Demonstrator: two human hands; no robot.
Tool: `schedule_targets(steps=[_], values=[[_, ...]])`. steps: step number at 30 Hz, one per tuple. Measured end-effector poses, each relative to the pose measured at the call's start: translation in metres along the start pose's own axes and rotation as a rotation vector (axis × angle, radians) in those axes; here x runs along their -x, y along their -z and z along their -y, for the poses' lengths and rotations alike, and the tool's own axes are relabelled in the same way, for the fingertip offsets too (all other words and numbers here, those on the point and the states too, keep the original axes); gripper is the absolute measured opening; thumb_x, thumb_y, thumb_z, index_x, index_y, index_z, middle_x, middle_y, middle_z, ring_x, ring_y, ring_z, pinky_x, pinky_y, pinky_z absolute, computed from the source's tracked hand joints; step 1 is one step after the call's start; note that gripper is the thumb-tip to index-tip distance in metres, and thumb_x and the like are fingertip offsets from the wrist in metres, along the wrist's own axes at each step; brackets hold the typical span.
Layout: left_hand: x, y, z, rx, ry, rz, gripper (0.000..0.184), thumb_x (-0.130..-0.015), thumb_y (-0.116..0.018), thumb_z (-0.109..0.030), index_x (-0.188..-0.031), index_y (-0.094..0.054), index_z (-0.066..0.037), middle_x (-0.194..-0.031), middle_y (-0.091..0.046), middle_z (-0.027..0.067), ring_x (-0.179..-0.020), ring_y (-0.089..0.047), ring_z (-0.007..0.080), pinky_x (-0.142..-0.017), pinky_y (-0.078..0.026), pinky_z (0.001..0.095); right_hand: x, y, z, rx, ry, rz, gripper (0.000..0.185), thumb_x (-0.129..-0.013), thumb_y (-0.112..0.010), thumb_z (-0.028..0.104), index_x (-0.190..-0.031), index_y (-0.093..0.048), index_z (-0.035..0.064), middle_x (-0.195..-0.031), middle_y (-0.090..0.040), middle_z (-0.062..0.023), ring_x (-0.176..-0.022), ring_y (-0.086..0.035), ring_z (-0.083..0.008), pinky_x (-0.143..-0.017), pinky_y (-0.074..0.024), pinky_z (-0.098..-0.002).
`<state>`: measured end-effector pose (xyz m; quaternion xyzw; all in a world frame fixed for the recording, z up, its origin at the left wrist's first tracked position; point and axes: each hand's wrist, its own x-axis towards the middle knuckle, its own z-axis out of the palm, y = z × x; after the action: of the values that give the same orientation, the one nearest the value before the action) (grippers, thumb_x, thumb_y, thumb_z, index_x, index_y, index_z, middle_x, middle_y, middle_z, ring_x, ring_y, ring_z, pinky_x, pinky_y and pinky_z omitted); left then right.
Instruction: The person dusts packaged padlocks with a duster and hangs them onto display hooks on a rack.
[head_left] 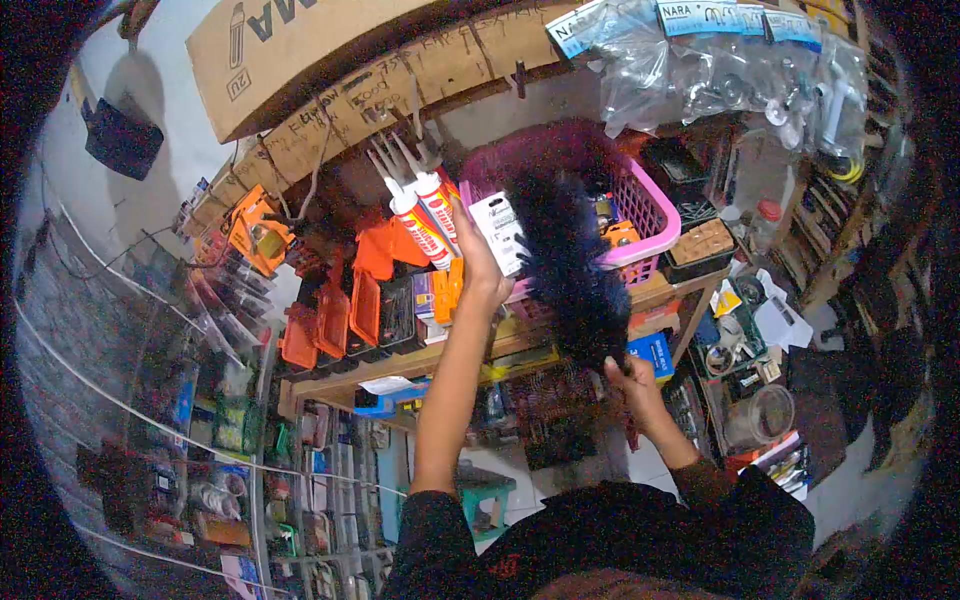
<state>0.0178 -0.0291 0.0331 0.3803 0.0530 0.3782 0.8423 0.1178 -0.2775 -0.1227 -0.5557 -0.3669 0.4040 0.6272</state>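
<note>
A white blister card [497, 235] is in my left hand [478, 250], held up in front of a pink plastic basket [655, 205]. My right hand [638, 390] grips the lower end of a dark, bushy duster [575, 270], whose bristles stand upright before the basket and come close to the card's right edge. Just left of my left hand, two white and red sealant tubes [422, 225] lean with their nozzles up. Orange packs [447, 290] sit below the tubes.
Open orange boxes [333, 318] line the wooden shelf's left part. A cardboard box [300, 60] is above. Clear bags with blue labels [700, 70] hang at upper right. A black bin with a brown block [700, 245] stands right of the basket. A green stool [487, 500] is below.
</note>
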Motion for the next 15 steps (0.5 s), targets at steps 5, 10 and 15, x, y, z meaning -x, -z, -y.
schedule_targets(steps=[5,10,15], values=[[0.0,-0.034,0.011,0.125,-0.066,0.145,0.071,-0.088,-0.032,-0.068,-0.111,-0.057,-0.005,-0.085,-0.063,0.0088,-0.075,-0.062,0.0272,-0.075,-0.05,0.0401,0.002,0.0,-0.005,-0.152,-0.05,0.02,0.019,-0.091,-0.061,0.023,-0.083,-0.06,0.0065,-0.068,-0.054,0.0043,-0.058,-0.043,-0.0058,-0.051,-0.0345,-0.0244],[0.012,-0.038,0.005,-0.233,-0.093,-0.317,0.066,-0.087,-0.034,-0.069,-0.103,-0.058,-0.01,-0.074,-0.061,0.0014,-0.06,-0.058,0.0171,-0.056,-0.048,0.0324,0.001,0.0,-0.007,-0.071,-0.003,0.006,0.022,-0.091,-0.062,0.028,-0.083,-0.059,0.0077,-0.064,-0.049,0.0055,-0.052,-0.04,-0.0065,-0.046,-0.0323,-0.0243],[0.007,-0.035,0.006,-0.235,-0.159,-0.309,0.063,-0.09,-0.032,-0.065,-0.1,-0.06,-0.011,-0.065,-0.057,0.0005,-0.05,-0.053,0.0156,-0.047,-0.044,0.0299,0.004,0.0,0.012,-0.103,-0.096,-0.043,0.023,-0.091,-0.061,0.028,-0.081,-0.056,0.0077,-0.064,-0.047,0.006,-0.05,-0.039,-0.0066,-0.044,-0.0309,-0.0241]])
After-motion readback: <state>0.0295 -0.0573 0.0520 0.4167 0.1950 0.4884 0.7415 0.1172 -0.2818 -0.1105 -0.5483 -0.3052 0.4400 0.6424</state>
